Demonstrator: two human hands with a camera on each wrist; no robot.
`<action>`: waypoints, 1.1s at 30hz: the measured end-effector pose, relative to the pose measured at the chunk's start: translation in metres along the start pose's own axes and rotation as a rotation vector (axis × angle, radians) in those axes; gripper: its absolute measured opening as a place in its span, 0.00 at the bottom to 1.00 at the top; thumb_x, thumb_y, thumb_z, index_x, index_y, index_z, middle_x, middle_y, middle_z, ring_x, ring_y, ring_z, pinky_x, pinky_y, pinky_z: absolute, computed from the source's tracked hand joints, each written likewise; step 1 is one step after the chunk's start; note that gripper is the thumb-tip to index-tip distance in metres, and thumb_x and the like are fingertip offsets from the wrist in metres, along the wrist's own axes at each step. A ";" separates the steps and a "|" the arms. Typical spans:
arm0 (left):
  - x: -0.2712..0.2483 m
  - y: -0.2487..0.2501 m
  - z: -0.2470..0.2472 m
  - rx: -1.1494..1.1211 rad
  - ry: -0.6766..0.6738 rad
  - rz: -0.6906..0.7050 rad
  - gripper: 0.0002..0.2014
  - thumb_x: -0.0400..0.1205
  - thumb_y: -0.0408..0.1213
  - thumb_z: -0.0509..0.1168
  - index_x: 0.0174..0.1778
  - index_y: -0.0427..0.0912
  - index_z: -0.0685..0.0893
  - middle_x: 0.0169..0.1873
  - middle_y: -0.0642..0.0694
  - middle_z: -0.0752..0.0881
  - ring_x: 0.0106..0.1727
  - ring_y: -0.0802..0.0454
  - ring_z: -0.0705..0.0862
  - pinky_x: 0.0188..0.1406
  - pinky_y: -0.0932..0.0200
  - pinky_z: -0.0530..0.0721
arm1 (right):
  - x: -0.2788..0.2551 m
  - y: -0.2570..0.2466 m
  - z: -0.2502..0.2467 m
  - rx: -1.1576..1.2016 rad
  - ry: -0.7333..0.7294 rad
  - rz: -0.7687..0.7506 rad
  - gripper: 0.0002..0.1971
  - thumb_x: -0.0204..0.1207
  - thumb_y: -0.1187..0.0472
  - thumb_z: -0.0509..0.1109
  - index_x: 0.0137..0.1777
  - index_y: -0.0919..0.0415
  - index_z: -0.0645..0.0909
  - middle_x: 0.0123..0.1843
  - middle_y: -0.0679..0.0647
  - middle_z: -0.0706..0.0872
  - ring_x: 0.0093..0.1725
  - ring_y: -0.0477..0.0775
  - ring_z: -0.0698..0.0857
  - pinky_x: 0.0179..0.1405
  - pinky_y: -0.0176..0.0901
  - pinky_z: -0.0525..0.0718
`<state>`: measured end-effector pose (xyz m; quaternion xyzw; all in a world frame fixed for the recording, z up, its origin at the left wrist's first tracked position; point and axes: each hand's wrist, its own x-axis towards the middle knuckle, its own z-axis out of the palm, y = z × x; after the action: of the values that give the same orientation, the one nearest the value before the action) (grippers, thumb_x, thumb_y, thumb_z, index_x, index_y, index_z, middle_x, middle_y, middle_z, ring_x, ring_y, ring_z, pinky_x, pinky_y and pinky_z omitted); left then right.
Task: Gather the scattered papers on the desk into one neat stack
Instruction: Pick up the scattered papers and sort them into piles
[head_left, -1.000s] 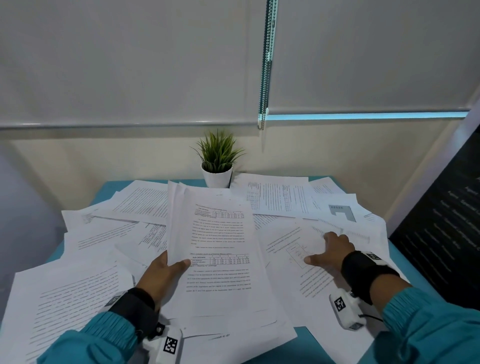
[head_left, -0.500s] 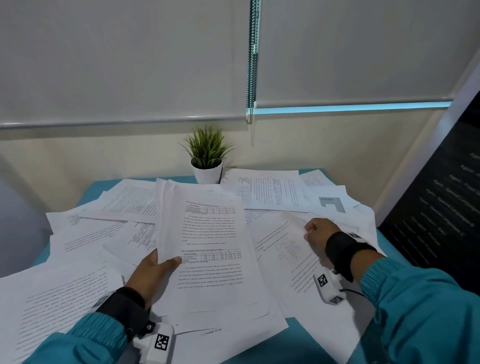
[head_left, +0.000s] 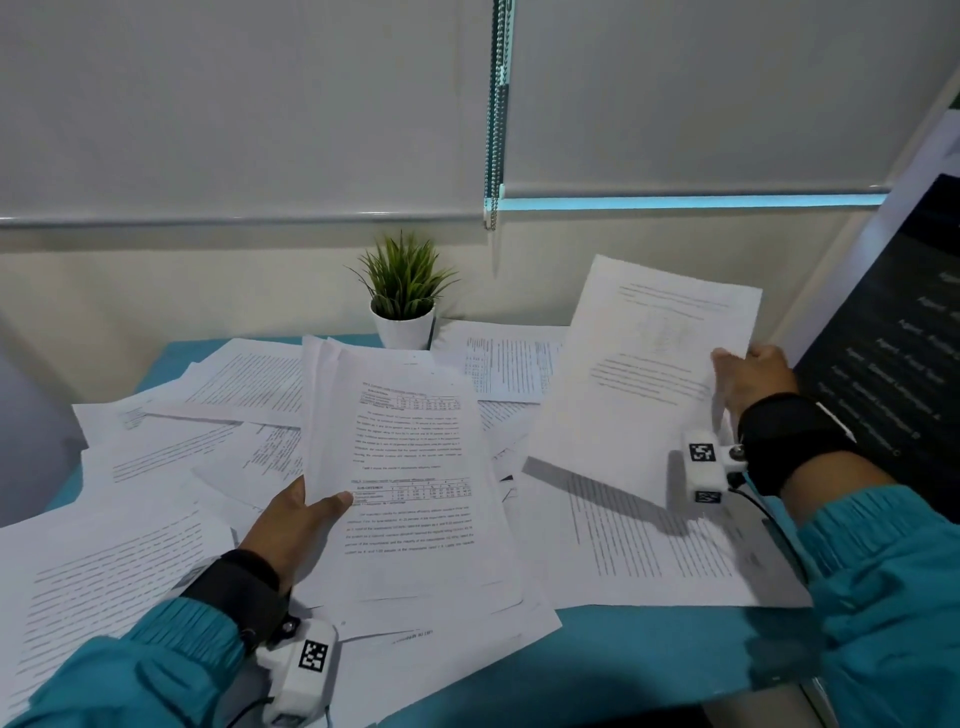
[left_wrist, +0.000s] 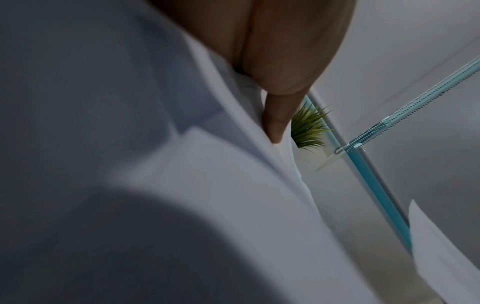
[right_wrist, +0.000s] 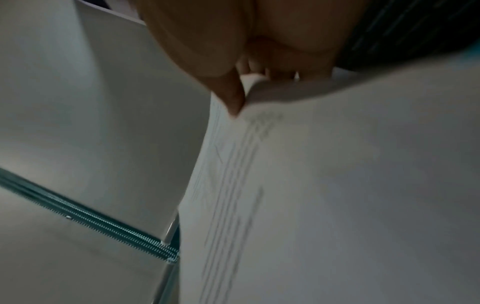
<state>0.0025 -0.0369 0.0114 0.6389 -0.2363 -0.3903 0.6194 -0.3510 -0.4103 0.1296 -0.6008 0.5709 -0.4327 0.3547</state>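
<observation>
Two hands are occupied: a gathered bundle of printed white sheets (head_left: 410, 478) is pinched by the left hand (head_left: 291, 525), one lifted white printed page (head_left: 639, 374) by the right hand (head_left: 748, 379), above scattered white papers (head_left: 156, 467) on the teal desk (head_left: 649, 654). Print is too small to be read.

The left hand (head_left: 291, 525) reaches forward at near centre, thumb clamped over the sheaf of papers (head_left: 410, 478) it holds, while the right hand (head_left: 753, 382), raised at far right, pinches one sheet (head_left: 639, 374), apparently thumb on top.
</observation>
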 end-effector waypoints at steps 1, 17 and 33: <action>0.000 0.000 0.001 0.009 -0.002 -0.001 0.27 0.72 0.46 0.75 0.68 0.47 0.82 0.62 0.44 0.89 0.64 0.38 0.86 0.70 0.34 0.77 | -0.002 0.005 0.003 0.005 -0.088 0.011 0.15 0.76 0.57 0.70 0.53 0.70 0.81 0.41 0.59 0.87 0.39 0.55 0.85 0.39 0.38 0.78; 0.004 -0.001 0.004 -0.091 0.015 -0.042 0.20 0.84 0.26 0.64 0.73 0.37 0.77 0.62 0.36 0.87 0.64 0.34 0.85 0.71 0.33 0.76 | -0.077 0.015 0.068 -1.108 -0.777 -0.351 0.26 0.75 0.56 0.66 0.73 0.58 0.70 0.75 0.54 0.71 0.73 0.58 0.72 0.71 0.49 0.72; 0.003 0.000 0.007 -0.142 0.006 -0.043 0.19 0.82 0.25 0.67 0.70 0.36 0.79 0.63 0.35 0.87 0.64 0.36 0.86 0.71 0.37 0.77 | -0.070 0.043 0.064 -1.122 -0.775 -0.378 0.11 0.61 0.49 0.68 0.36 0.43 0.67 0.58 0.41 0.70 0.57 0.49 0.72 0.54 0.43 0.76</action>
<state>-0.0010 -0.0433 0.0111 0.5995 -0.1926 -0.4172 0.6553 -0.3066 -0.3495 0.0586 -0.8926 0.4263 0.1178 0.0877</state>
